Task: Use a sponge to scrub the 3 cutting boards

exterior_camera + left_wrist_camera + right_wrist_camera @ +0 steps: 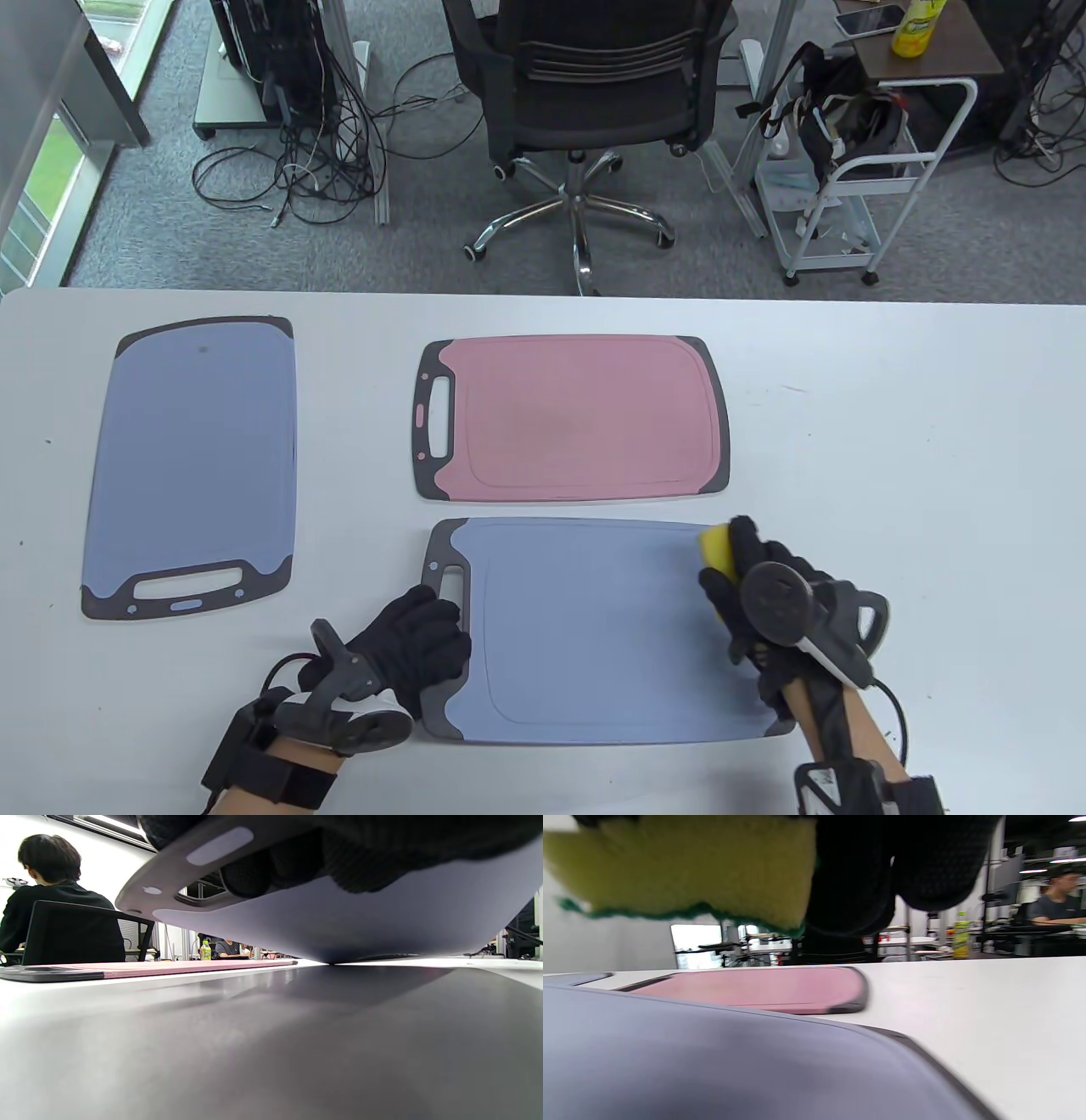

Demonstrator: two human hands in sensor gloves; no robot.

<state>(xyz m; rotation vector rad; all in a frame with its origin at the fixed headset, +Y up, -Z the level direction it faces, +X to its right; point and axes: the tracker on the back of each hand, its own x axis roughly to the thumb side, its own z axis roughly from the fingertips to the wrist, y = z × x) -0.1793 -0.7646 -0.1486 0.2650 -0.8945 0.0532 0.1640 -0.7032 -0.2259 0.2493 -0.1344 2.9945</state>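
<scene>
1. The near blue cutting board [594, 628] lies at the front of the white table [891, 441], its dark handle end on the left.
2. The left hand [416, 645] grips that handle end; in the left wrist view the fingers [271, 870] curl under the board's edge, which is lifted off the table there (the far side touches down).
3. The right hand [755, 594] pinches a yellow sponge [717, 548] between thumb and fingers at the board's far right corner. In the right wrist view the sponge, with its green scrubbing face [670, 914], sits just above the board.
4. The pink cutting board [577, 416] lies flat just beyond the near one, handle to the left.
5. A second blue cutting board [195, 458] lies well apart at the left, handle toward the person.
</scene>
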